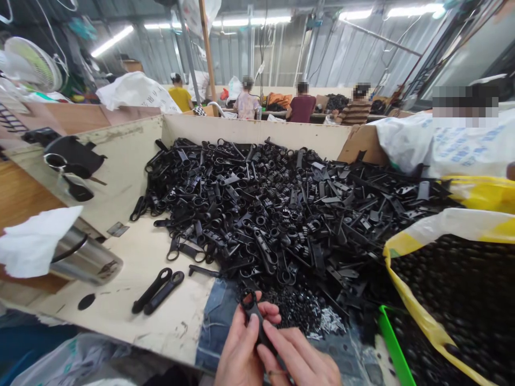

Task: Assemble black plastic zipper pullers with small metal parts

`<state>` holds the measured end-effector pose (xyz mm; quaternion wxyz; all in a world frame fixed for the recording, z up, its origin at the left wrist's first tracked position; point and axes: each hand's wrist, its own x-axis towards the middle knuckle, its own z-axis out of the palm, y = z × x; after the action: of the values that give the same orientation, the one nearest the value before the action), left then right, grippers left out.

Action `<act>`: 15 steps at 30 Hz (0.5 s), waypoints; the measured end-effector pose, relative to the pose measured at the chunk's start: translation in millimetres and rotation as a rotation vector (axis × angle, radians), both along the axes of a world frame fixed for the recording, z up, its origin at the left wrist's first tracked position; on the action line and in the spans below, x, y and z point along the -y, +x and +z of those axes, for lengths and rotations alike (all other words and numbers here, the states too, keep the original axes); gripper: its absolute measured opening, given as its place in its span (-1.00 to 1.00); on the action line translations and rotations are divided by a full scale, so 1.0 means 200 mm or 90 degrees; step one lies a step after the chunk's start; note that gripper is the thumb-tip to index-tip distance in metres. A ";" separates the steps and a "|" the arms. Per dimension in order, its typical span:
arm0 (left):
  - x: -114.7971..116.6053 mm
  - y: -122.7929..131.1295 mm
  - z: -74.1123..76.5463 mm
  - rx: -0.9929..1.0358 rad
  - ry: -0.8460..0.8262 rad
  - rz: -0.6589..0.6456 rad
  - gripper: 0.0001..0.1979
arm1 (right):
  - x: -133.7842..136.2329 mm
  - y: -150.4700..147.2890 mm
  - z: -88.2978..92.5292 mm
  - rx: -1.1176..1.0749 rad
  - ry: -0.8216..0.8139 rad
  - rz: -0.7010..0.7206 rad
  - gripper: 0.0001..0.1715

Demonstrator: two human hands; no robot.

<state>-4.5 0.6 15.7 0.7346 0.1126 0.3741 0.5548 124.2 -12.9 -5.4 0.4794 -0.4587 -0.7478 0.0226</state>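
Both my hands meet at the bottom centre of the head view around one black plastic handle part with a ring at its top end. My left hand is closed on its left side, thumb against the stem. My right hand pinches it from the right, fingers pressed to the stem. Just beyond them a big heap of black plastic parts fills the light wooden table. Two finished black handles lie side by side on the table, left of my hands.
A denim cloth and small metal screws lie under my hands. A yellow sack of black pieces and a green bin edge stand right. A steel cup with white cloth sits left. Several people sit at far tables.
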 end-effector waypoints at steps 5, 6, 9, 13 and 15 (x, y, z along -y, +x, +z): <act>0.02 0.07 -0.06 -0.035 -0.037 0.029 -0.45 | -0.01 -0.01 -0.02 0.052 0.039 -0.036 -0.71; 0.03 0.08 -0.07 -0.060 -0.042 0.031 -0.40 | -0.01 -0.01 -0.03 0.054 0.049 -0.041 -0.70; 0.03 0.05 -0.08 -0.197 -0.035 0.006 -0.33 | -0.02 0.02 -0.03 0.079 0.024 -0.012 -0.63; 0.04 -0.05 -0.07 -0.353 -0.014 -0.089 -0.34 | -0.05 0.13 0.06 0.031 -0.230 0.095 -0.65; 0.06 -0.10 -0.08 -0.380 -0.011 -0.186 -0.30 | -0.06 0.16 0.11 -0.072 -0.412 0.064 -0.71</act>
<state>-23.8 -11.8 0.6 0.6652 0.3164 0.5574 0.3830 156.5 -0.8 17.0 0.3478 -0.5480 -0.6955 0.3083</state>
